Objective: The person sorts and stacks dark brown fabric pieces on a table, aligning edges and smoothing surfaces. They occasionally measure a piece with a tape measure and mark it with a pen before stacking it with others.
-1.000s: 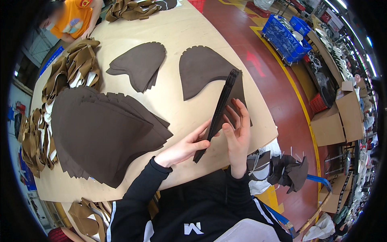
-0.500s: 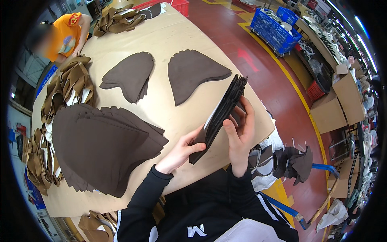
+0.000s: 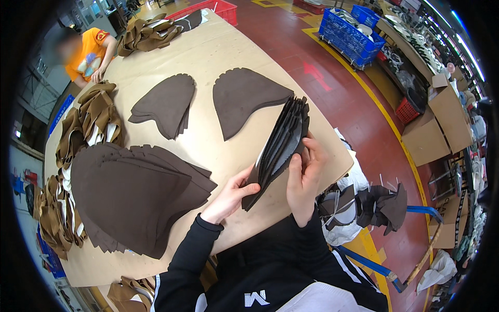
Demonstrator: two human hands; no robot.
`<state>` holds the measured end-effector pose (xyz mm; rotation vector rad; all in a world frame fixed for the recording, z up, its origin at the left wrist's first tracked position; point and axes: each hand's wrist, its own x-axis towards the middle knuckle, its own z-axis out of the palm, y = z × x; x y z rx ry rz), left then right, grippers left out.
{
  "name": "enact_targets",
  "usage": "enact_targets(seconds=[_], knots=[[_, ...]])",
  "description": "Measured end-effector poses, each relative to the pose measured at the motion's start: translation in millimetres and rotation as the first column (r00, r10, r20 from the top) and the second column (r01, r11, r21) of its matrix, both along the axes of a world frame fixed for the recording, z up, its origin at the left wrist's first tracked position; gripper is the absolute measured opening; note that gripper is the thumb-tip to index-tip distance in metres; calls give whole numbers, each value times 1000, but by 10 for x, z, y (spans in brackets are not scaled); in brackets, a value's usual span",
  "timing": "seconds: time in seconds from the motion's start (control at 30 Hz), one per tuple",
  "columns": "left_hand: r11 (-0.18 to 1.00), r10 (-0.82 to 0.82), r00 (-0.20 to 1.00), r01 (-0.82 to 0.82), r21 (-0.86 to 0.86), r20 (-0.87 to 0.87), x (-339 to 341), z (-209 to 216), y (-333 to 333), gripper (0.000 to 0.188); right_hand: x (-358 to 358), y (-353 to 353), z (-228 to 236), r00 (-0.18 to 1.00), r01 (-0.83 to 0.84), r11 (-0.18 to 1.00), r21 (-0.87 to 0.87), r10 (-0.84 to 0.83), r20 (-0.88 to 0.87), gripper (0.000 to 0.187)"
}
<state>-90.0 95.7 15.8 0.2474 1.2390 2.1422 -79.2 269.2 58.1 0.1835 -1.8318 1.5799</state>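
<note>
Above the table's near right part I hold a stack of dark brown cut pieces (image 3: 283, 140) edge-up, its layers fanned a little apart. My left hand (image 3: 232, 193) pinches the stack's lower end, thumb on top. My right hand (image 3: 306, 174) grips its right side, with the thumb and fingers at the layers' edges. On the table to the left lies a large fanned pile of dark brown pieces (image 3: 138, 195), scalloped along the upper edge. Two smaller piles lie farther off: a left pile (image 3: 165, 104) and a right pile (image 3: 247, 99), partly behind the held stack.
Brown and white folded pieces (image 3: 96, 117) heap along the pale table's (image 3: 208, 52) left edge. A person in orange (image 3: 91, 54) leans at the far left. Right of the table, a blue-framed cart (image 3: 371, 268) carries dark pieces (image 3: 382, 205). A blue crate (image 3: 348, 39) and cardboard boxes (image 3: 429, 138) stand beyond.
The held stack has tipped slightly left and its layers have spread wider, showing lighter grey faces between them. My right hand has shifted a little down its edge. The view has moved slightly.
</note>
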Motion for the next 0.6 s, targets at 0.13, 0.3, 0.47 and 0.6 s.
enact_targets(seconds=[0.13, 0.3, 0.47, 0.6], knots=[[1000, -8, 998, 8, -2, 58, -3, -41, -57, 62, 22, 63, 71, 987, 149, 929, 339, -158, -1, 41], [1000, -8, 1000, 8, -2, 16, -15, -28, -58, 65, -22, 40, 57, 997, 78, 966, 245, -71, -40, 40], [996, -85, 996, 85, 2, 31, -35, 24, -88, 70, -72, -54, 6, 995, -95, 986, -136, 97, 14, 60], [997, -75, 997, 76, -14, 22, -30, 37, -89, 72, -110, -11, 95, 998, -33, 997, -73, 36, 42, 66]])
